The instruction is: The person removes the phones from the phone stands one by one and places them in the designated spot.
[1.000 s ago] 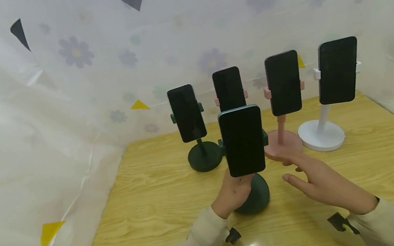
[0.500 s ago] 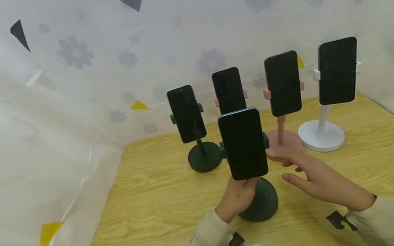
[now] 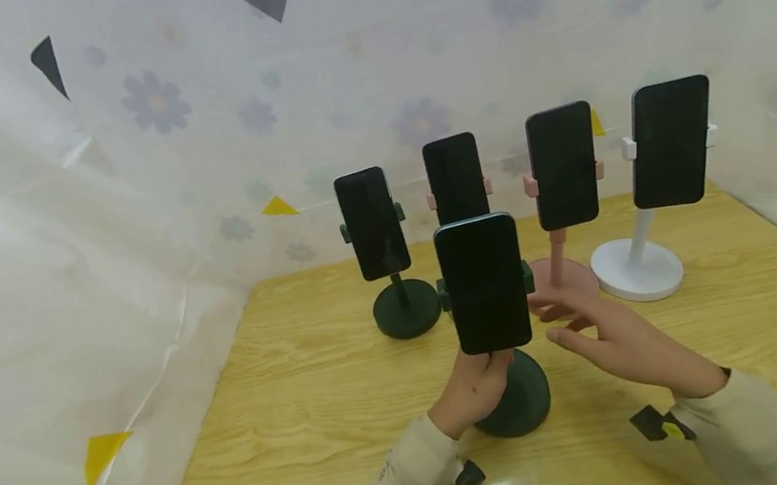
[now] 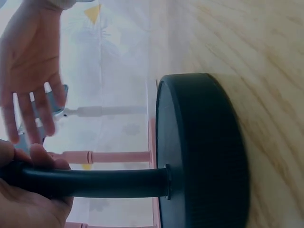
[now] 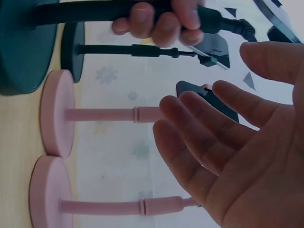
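Note:
My left hand (image 3: 475, 389) grips the post (image 4: 118, 184) of a dark green phone stand, with fingers curled round it below the phone. A black-screened phone (image 3: 483, 285) sits upright in that stand's clamp, facing the head camera. The round green base (image 4: 204, 152) is down at the wooden tabletop; whether it is fully resting there I cannot tell. My right hand (image 3: 630, 343) hovers to the right of the stand, palm toward it, holding nothing. Its loosely spread fingers (image 5: 228, 137) show in the right wrist view, apart from the post.
Behind stand another green phone stand (image 3: 407, 309), two pink stands, one with its base (image 3: 576, 280) in view, and a white stand (image 3: 637, 269). Each holds a phone. A patterned white curtain (image 3: 335, 76) hangs behind the wooden table (image 3: 295, 429).
My left hand has brought the green stand slightly toward me and to the right, mostly in the first half second. My right hand has shifted a little left, closer to the phone.

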The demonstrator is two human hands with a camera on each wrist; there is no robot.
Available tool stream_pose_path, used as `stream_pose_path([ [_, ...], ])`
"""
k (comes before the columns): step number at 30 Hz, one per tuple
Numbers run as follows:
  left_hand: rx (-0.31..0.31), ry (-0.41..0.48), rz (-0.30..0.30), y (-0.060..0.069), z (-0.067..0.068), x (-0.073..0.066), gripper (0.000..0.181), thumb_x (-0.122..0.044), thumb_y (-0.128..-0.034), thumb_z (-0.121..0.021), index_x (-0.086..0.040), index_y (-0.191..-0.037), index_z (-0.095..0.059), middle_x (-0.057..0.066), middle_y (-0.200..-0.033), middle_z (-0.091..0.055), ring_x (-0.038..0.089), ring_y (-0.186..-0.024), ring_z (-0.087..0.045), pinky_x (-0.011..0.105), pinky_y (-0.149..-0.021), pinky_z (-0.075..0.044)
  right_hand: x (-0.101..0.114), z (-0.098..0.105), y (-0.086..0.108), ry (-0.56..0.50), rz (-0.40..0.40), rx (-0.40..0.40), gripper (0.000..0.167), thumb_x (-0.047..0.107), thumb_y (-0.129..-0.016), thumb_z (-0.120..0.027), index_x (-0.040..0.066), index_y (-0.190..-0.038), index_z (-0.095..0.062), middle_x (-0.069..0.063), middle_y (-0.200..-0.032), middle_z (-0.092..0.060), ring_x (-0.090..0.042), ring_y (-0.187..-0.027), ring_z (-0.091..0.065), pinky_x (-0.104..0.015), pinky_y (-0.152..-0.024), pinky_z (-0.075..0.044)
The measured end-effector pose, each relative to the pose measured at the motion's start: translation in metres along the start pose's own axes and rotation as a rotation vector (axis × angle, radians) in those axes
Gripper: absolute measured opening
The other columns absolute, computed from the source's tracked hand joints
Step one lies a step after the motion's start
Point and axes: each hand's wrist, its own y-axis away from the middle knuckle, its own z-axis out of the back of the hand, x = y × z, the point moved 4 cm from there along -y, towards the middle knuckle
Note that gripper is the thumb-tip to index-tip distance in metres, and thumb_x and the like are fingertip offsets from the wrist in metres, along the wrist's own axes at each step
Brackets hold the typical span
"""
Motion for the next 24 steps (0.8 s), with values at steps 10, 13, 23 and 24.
stream_pose_path([
  [10, -0.048, 0.012, -0.012, -0.005, -0.001, 0.026, 0.014, -0.006, -0.1033, -0.048, -0.002, -0.090, -0.051, 0.015, -0.081, -0.052, 0.008, -0.075, -0.047, 0.019, -0.072, -0.043, 0.039, 0.032, -0.041, -0.304, 0.040, -0.199, 0.032, 0.008, -0.106, -0.039, 0.001, -0.131, -0.057, 0.011, -0.118, -0.065, -0.001, -0.103, -0.060, -0.012, -0.088, -0.048],
  [13, -0.086, -0.001, -0.010, -0.008, 0.000, 0.034, 0.013, -0.010, -0.1021, -0.052, -0.004, -0.092, -0.057, 0.012, -0.082, -0.054, 0.007, -0.077, -0.047, 0.020, -0.073, -0.042, 0.050, 0.039, -0.053, -0.433, 0.076, -0.206, 0.032, 0.012, -0.107, -0.036, 0.003, -0.129, -0.058, 0.007, -0.119, -0.065, -0.009, -0.107, -0.060, -0.016, -0.089, -0.050],
  [23, -0.035, 0.006, 0.003, -0.009, -0.009, 0.039, 0.020, -0.006, -0.1057, -0.042, 0.001, -0.089, -0.051, 0.022, -0.088, -0.057, 0.021, -0.078, -0.053, 0.021, -0.075, -0.047, 0.070, 0.039, -0.084, -0.683, 0.165, 0.074, 0.038, 0.024, -0.110, -0.029, 0.010, -0.138, -0.051, 0.002, -0.130, -0.063, -0.013, -0.121, -0.060, -0.021, -0.105, -0.045],
  [24, -0.038, 0.001, 0.000, -0.009, -0.009, 0.039, 0.020, -0.005, -0.1056, -0.042, 0.001, -0.089, -0.051, 0.021, -0.087, -0.056, 0.017, -0.076, -0.051, 0.020, -0.074, -0.046, 0.072, 0.040, -0.086, -0.698, 0.169, 0.107, 0.038, 0.024, -0.110, -0.029, 0.011, -0.139, -0.050, 0.002, -0.130, -0.063, -0.013, -0.121, -0.060, -0.021, -0.105, -0.045],
])
